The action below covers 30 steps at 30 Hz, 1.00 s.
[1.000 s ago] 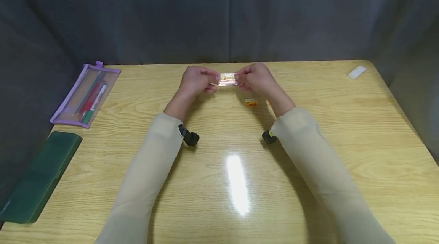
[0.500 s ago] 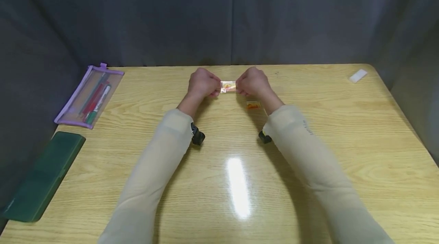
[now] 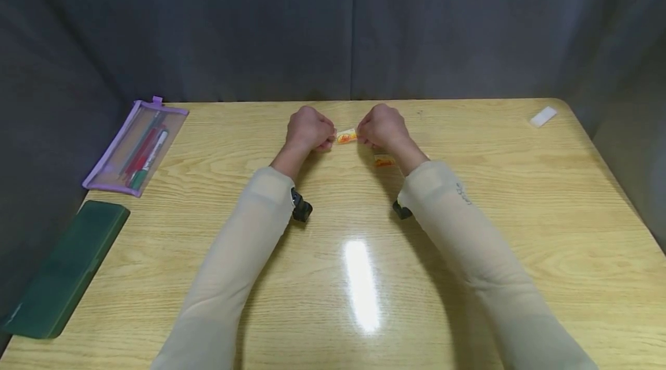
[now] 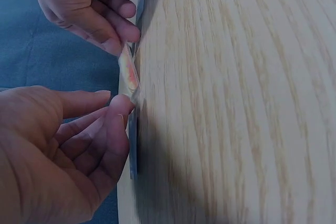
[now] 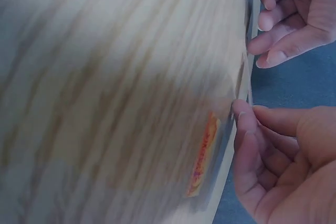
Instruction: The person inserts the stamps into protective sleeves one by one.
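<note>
A small clear wrapper with orange and yellow print [image 3: 347, 136] lies between my two hands near the table's far edge, slightly slanted. My right hand [image 3: 385, 126] pinches its right end between thumb and forefinger. At its left end is my left hand [image 3: 310, 128], fingers loosely bent. In the left wrist view a small gap shows between the left thumb [image 4: 97, 98] and the forefinger, which touches or nearly touches the wrapper [image 4: 127, 69]. A second orange-printed wrapper [image 3: 384, 160] lies on the table by the right wrist, also visible in the right wrist view.
A purple-edged mesh pouch [image 3: 110, 145] with several pens lies at the left. Nearer stands a dark green case [image 3: 67, 269]. A small white block [image 3: 543, 116] is at the far right corner. Dark curtain [image 3: 291, 29] hangs behind the wooden table [image 3: 333, 196].
Both hands have come slightly lower in view with the wrapper. Its bright glare has gone, the orange print now shows, and it has turned to a slight slant. Left thumb and forefinger appear loosened.
</note>
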Available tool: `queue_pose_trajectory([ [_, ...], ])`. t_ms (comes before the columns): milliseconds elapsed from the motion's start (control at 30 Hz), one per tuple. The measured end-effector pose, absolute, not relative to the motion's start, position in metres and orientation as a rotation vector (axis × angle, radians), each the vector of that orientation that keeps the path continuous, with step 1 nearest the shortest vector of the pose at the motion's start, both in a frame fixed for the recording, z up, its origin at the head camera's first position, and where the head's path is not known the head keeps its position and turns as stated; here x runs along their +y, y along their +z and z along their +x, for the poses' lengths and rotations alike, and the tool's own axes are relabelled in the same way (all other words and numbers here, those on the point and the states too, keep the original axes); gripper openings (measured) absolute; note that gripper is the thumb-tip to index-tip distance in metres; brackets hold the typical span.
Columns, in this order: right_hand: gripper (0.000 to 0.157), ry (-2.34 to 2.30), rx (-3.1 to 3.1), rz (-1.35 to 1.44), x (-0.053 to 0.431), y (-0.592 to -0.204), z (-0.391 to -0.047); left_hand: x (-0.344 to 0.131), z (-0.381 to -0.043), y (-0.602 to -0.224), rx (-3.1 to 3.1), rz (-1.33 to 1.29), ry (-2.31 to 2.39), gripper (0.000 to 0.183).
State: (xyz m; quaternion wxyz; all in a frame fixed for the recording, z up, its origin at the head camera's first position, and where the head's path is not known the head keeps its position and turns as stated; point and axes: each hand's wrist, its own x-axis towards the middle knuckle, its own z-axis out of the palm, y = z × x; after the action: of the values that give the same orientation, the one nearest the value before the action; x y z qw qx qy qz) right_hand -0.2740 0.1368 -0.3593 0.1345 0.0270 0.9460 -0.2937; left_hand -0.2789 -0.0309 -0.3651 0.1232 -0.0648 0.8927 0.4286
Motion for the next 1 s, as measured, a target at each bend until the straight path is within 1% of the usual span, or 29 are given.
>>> queue_pose_trajectory([
  [267,0.026,-0.963,2.724,0.079,0.152,-0.355,-0.27,-0.029,-0.276,-0.364,2.584,-0.164,1.284,0.017],
  [400,0.028,-1.073,2.672,0.011,0.165,-0.351,-0.266,-0.031,-0.27,-0.361,2.678,-0.039,1.215,0.022],
  [467,0.031,-1.156,2.626,-0.024,0.172,-0.348,-0.264,-0.031,-0.267,-0.36,2.767,0.066,1.132,0.028],
  [567,0.034,-1.274,2.565,-0.083,0.183,-0.345,-0.258,-0.03,-0.262,-0.358,2.895,0.245,0.973,0.042],
  [700,0.039,-1.359,2.563,-0.178,0.2,-0.343,-0.245,-0.026,-0.258,-0.356,2.904,0.438,0.914,0.06],
  [867,0.057,-1.267,2.627,-0.285,0.222,-0.346,-0.23,-0.022,-0.258,-0.358,2.857,0.626,0.865,0.073],
  [1000,0.064,-1.126,2.665,-0.348,0.234,-0.351,-0.221,-0.019,-0.259,-0.365,2.844,0.674,0.737,0.079],
])
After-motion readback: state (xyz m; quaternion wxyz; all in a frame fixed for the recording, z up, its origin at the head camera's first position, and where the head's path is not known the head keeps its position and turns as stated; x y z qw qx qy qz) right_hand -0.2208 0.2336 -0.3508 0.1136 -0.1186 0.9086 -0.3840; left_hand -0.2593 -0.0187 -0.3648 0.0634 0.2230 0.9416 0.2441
